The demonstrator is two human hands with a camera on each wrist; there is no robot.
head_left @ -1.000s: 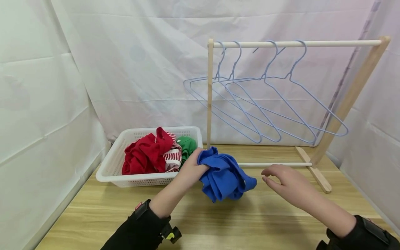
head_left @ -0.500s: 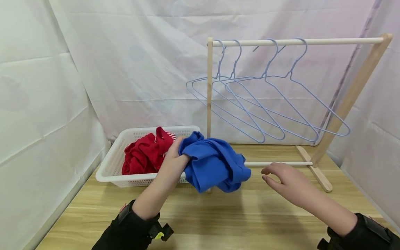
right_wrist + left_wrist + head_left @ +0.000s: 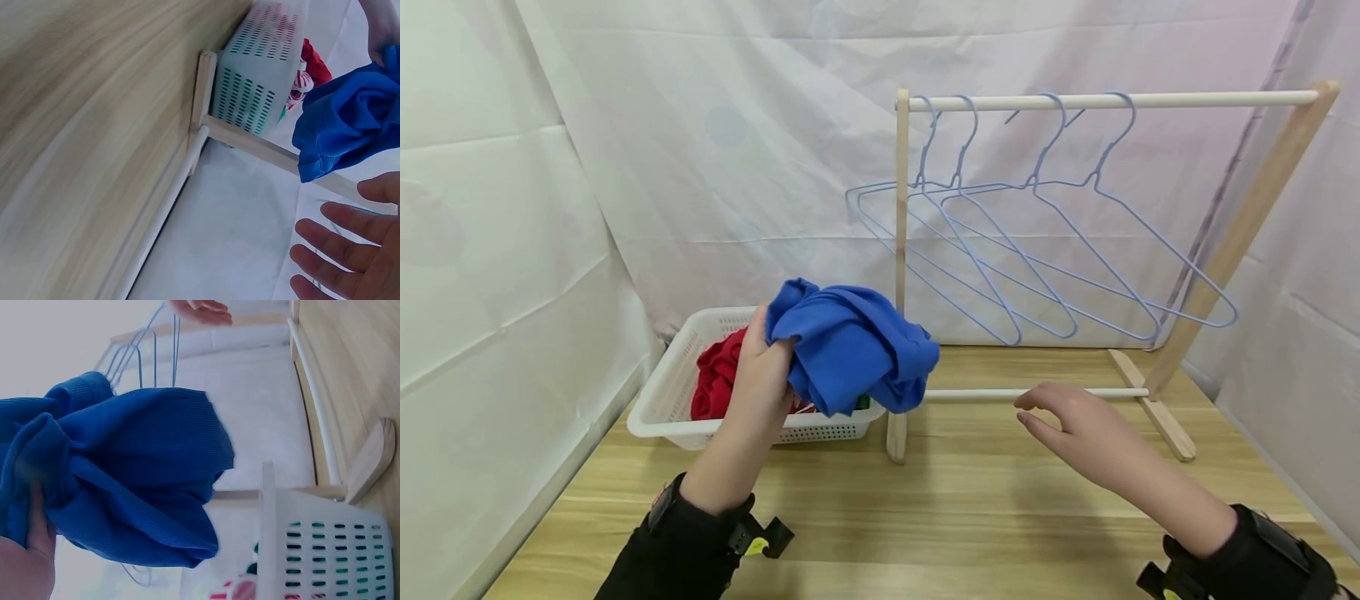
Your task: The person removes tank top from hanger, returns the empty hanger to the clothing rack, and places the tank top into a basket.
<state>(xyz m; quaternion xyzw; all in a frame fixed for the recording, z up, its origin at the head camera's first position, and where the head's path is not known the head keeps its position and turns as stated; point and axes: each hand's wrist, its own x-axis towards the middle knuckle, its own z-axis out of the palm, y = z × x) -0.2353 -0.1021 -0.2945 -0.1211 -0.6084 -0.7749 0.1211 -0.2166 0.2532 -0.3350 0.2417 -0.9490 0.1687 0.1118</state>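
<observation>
My left hand (image 3: 763, 367) grips a bunched blue cloth garment (image 3: 853, 346) by its left side, holding it up in front of the white basket (image 3: 658, 392). Ribbed fabric shows on the blue garment (image 3: 144, 469) in the left wrist view. My right hand (image 3: 1078, 433) hovers over the table to the right, holding nothing. Its fingers are spread and relaxed in the right wrist view, apart from the garment. Inside the basket lies red cloth (image 3: 718, 379); the green and the striped cloth there are mostly hidden behind the blue garment.
A wooden rack (image 3: 1247, 217) stands at the back right, with several blue wire hangers (image 3: 1045, 250) on its top rail (image 3: 1210, 102). Its near left foot (image 3: 897, 437) is beside the basket. White curtains (image 3: 737, 167) enclose the wooden table (image 3: 970, 517).
My left hand has moved left and up with the blue garment, from near the rack's lower bar to in front of the basket. My right hand has shifted slightly left.
</observation>
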